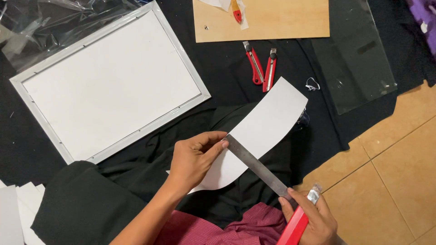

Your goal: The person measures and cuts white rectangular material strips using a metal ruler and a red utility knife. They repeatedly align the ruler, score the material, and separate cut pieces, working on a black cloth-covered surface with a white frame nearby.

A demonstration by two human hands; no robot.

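My left hand (195, 159) pinches the upper end of a steel ruler (256, 165) against a curved white sheet of paper (265, 124), low in the middle of the view. My right hand (311, 218) grips a red utility knife (295, 227) and its thumb rests on the ruler's lower end. The ruler lies diagonally across the paper's lower part. The paper bends upward over black cloth (218, 77).
A white picture frame (109, 81) lies on the black cloth at the left. Two red utility knives (262, 66) sit above the paper, below a wooden board (272, 22). A clear glass sheet (359, 68) lies at the right, tan tiles (395, 168) beyond. White sheets (16, 213) are stacked bottom left.
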